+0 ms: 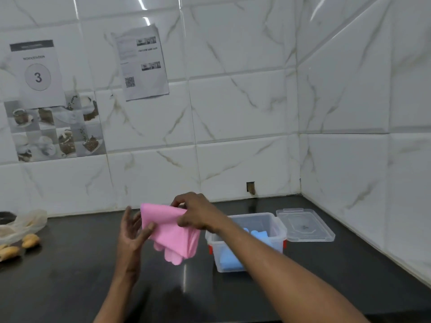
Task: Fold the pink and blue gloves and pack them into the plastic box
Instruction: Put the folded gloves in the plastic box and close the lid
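Observation:
I hold a pink glove point(171, 231) in the air above the dark counter, its fingers hanging down. My left hand point(131, 231) grips its left edge with the thumb on the front. My right hand point(198, 212) pinches the upper right part of the cuff. Just right of the glove stands the clear plastic box point(278, 226) with red clips, its top open. Blue glove material point(229, 257) lies folded inside it. My right forearm crosses in front of the box and hides part of its inside.
The box's clear lid point(305, 224) lies flat on the counter to the right of the box, near the tiled corner. At far left sit a crumpled plastic bag point(25, 223) and several small brown pieces of food point(30, 240). Tiled walls close in behind and to the right.

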